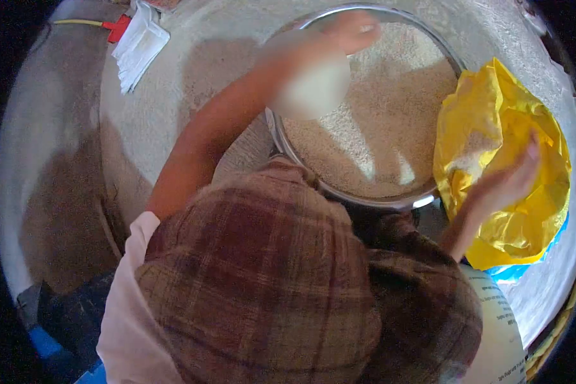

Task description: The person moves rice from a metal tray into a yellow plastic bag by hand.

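The left hand [355, 29] is blurring over the far rim of the grain basin [390, 203], its grip unreadable, while the right hand [502, 185] is pressing spread fingers into the yellow bag [525, 128] just right of it.

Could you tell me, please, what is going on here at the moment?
A person is bent over a wide round metal basin full of pale grain, set on a grey concrete floor. The left hand reaches across to the basin's far rim, blurred. The right hand rests on a crumpled yellow plastic bag beside the basin. Folded white cloth lies further off.
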